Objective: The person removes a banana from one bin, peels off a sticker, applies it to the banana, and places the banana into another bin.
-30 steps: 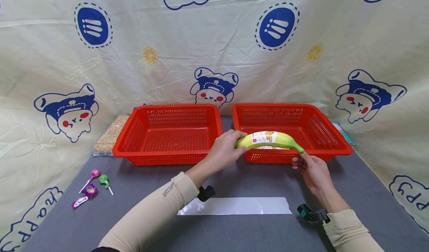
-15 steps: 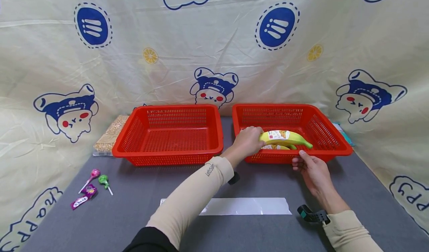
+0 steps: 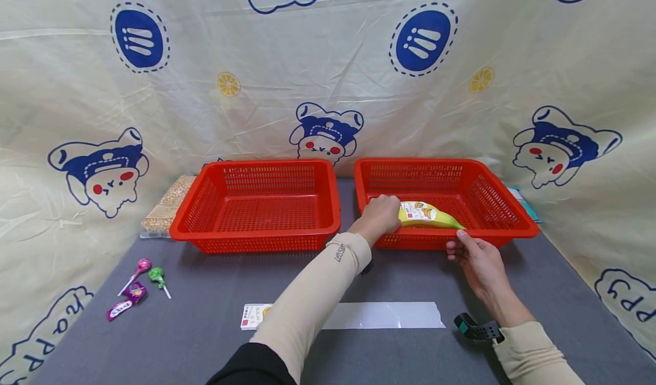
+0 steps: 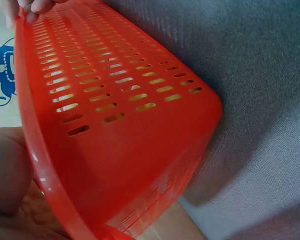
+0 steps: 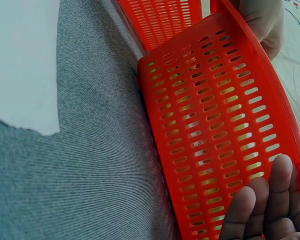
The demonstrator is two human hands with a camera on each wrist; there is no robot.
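Note:
A yellow-green banana (image 3: 427, 215) with a printed label lies inside the right red basket (image 3: 453, 238), near its front wall. My left hand (image 3: 381, 217) reaches over that wall and holds the banana's left end; most of the fingers are hidden. My right hand (image 3: 479, 262) holds the basket's front rim, thumb at the top edge and fingers against the outer wall. In the right wrist view, the right fingertips (image 5: 280, 172) touch the slotted wall, and yellow shows through the slots.
A second red basket (image 3: 256, 234) stands at left. Lollipops (image 3: 144, 265) and a purple-wrapped candy (image 3: 128, 300) lie left on the grey table. A white strip (image 3: 384, 315) lies in front, partly under the left arm. A bag of grains (image 3: 169, 211) sits behind the left basket.
My left hand has moved right and lowered the banana from above the basket's rim into the basket, over another labelled banana seen there before. The right hand stays at the rim.

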